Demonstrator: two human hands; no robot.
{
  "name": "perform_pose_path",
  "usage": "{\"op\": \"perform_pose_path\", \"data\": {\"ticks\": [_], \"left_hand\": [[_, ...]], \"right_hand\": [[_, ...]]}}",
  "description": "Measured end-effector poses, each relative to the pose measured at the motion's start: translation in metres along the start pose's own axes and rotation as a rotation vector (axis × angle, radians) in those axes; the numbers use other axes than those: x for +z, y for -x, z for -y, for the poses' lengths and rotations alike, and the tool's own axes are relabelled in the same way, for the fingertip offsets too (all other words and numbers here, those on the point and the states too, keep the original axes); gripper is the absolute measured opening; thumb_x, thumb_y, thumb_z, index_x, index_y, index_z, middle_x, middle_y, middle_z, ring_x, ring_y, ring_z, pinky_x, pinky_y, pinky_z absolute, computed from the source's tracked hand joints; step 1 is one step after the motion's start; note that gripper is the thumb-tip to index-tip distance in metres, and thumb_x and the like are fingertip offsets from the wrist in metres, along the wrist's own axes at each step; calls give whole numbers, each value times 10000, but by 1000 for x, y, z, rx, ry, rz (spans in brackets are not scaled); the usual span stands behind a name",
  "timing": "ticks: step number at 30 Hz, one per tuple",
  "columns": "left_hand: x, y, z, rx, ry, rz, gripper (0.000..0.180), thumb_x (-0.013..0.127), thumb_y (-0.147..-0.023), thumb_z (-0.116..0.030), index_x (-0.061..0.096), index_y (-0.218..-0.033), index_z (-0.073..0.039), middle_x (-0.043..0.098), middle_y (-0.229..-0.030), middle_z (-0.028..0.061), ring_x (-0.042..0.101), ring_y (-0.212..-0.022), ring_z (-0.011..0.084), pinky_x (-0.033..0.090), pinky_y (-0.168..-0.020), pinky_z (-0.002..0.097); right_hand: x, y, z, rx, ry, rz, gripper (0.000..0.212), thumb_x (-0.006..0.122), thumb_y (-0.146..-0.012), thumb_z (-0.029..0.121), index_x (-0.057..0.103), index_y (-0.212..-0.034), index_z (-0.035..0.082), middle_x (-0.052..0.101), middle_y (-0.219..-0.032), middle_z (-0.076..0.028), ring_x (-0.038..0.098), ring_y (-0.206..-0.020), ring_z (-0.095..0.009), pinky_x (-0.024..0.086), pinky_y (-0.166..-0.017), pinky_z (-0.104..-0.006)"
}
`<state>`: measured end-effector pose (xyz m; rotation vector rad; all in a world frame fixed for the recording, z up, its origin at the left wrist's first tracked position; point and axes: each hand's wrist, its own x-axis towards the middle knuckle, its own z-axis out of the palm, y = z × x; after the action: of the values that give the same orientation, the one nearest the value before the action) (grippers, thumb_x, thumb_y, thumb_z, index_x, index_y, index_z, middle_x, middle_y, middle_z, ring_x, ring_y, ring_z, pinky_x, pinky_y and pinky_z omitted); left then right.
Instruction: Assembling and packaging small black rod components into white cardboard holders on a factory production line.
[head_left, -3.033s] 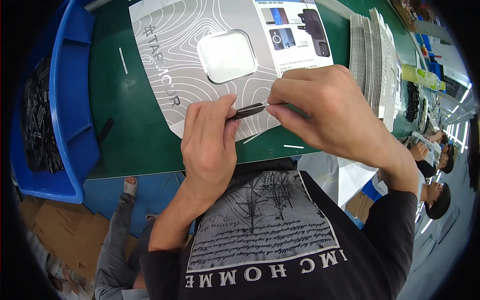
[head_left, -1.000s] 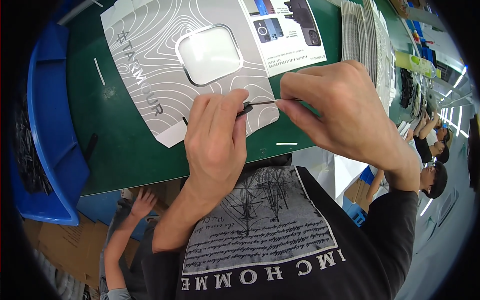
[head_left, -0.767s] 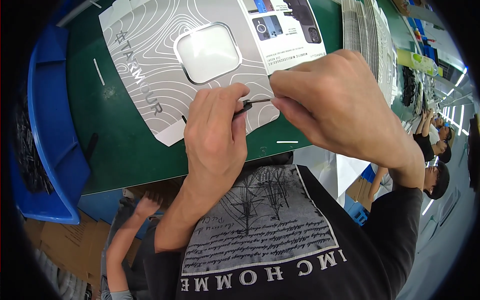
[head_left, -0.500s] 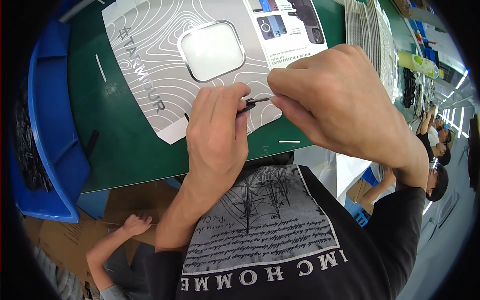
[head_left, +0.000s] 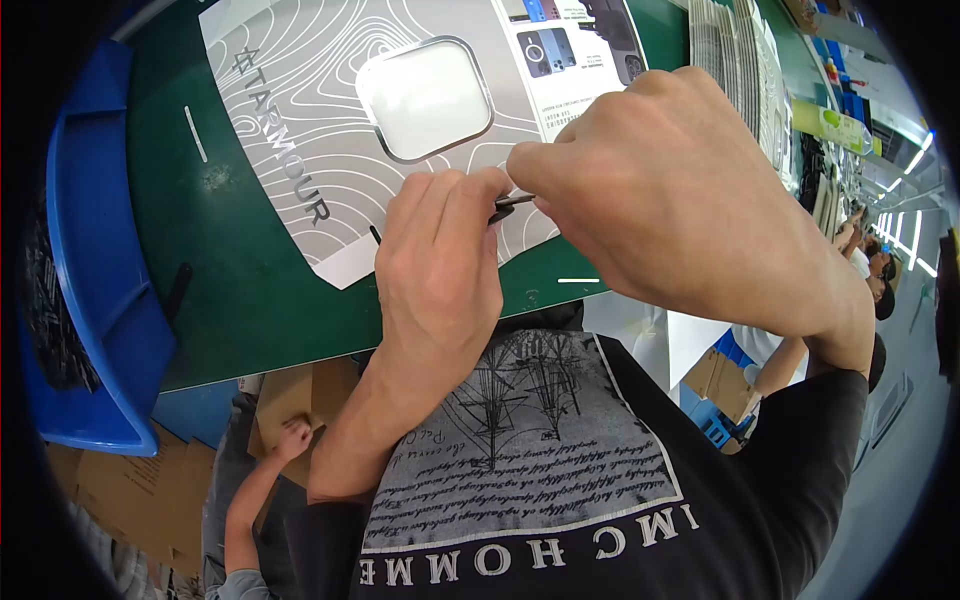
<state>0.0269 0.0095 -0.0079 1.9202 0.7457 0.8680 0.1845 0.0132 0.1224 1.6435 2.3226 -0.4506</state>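
Over the near edge of a printed grey-and-white cardboard sheet, my two hands meet. My left hand is closed on a small black part, which mostly hides behind its fingers. Beside it, my right hand pinches the end of a thin grey strip that reaches to the black part. What kind of pieces these are cannot be made out. The sheet lies flat, with a rounded square window framed in silver.
A blue bin with black pieces stands at the left of the green table. Folded card sheets are stacked at far right. A black strip lies near the bin. Another person's hand is at lower left.
My right hand has come slightly left, closer to my left hand, so less of the grey strip shows. The other person's hand at lower left has moved a little right.
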Motion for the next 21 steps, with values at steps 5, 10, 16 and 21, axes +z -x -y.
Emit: {"op": "perform_pose_path", "data": {"ticks": [5, 10, 16, 21], "left_hand": [[-1, 0, -2, -15, 12, 3, 354, 614, -730, 140, 620, -1049, -15, 545, -816, 68, 481, -731, 220, 433, -684, 337], [-2, 2, -3, 3, -52, 14, 368, 637, -719, 143, 620, -1053, -9, 563, -830, 64, 508, -755, 221, 448, -710, 343], [-5, 8, 1, -78, 80, 21, 406, 662, -695, 153, 609, -1069, 6, 600, -882, 84, 547, -817, 253, 475, -776, 358], [-9, 14, -3, 7, -179, -134, 364, 688, -682, 153, 617, -1017, 30, 624, -942, 112, 572, -887, 300, 493, -822, 382]], "right_hand": [[4, -1, 6, 1, 106, -25, 126, 727, -701, 54, 607, -741, 60, 480, -501, -57, 425, -436, -224, 351, -483, -328], [13, 7, 5, -49, 45, -129, 109, 730, -714, 54, 662, -799, 60, 507, -526, -54, 431, -439, -210, 347, -480, -325], [18, 21, -6, -1, -7, -130, 111, 732, -755, 54, 714, -864, 50, 535, -558, -52, 434, -445, -181, 341, -480, -312], [23, 52, -5, 182, -285, -284, 79, 737, -810, 67, 719, -872, 21, 573, -608, -38, 455, -478, -144, 353, -496, -290]]}}
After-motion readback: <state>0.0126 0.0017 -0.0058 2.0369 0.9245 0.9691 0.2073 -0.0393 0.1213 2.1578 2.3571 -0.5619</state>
